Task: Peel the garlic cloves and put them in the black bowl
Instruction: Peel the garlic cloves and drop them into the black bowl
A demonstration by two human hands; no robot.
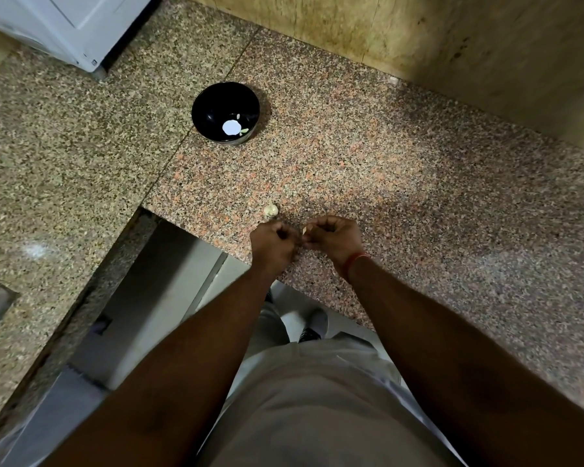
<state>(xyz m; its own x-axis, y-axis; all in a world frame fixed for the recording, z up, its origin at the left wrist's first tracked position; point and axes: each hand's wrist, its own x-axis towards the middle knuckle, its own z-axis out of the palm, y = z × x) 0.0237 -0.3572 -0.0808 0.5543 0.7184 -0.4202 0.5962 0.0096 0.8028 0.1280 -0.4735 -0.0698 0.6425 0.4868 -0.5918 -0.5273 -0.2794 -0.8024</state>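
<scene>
Two hands meet at the frame's centre — the left hand and right hand both curled, pinching one small garlic clove between their fingertips, mostly hidden. One garlic bulb lies just above them; one black bowl, upper centre, holds two pale bits. Speckled granite counter, tan wall behind — white appliance cut off upper left.
</scene>
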